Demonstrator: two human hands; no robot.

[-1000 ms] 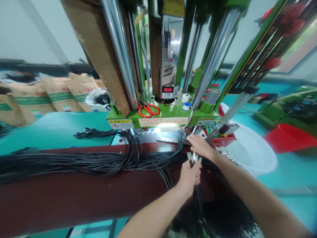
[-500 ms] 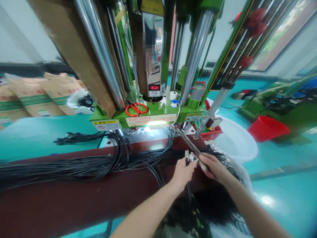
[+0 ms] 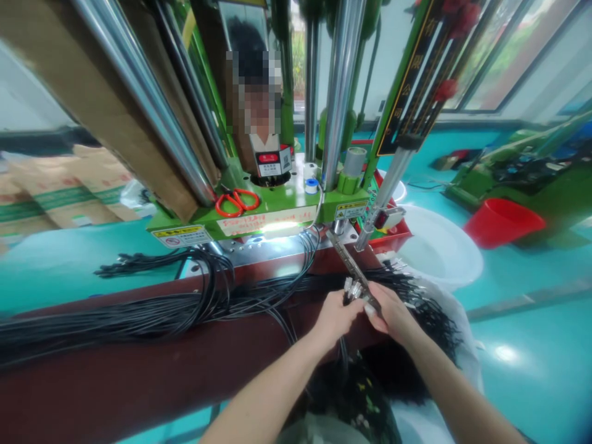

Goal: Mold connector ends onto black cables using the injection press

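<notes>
My left hand (image 3: 337,316) is closed around a bunch of black cables, whose silvery metal plugs (image 3: 354,290) stick up above the fingers. Beside it, my right hand (image 3: 389,311) is closed at the near end of a narrow metal bar (image 3: 349,262). The bar slants away toward the machine's base plate. Whether a plug is also pinched in the right fingers is hidden. Long black cables (image 3: 152,317) lie in a thick bundle across the brown table (image 3: 152,382), left of my hands.
Ahead stands a green machine (image 3: 296,216) with steel columns and red-handled scissors (image 3: 237,202) on its ledge. A white sack edge (image 3: 467,345) surrounds many black cables at right. Beyond are a white tub (image 3: 439,246) and a red bucket (image 3: 504,223). Paper sacks (image 3: 83,185) stand at left.
The view has shifted, moving the machine leftward in the picture. My right hand has drawn slightly closer to my left. Both hands keep their hold.
</notes>
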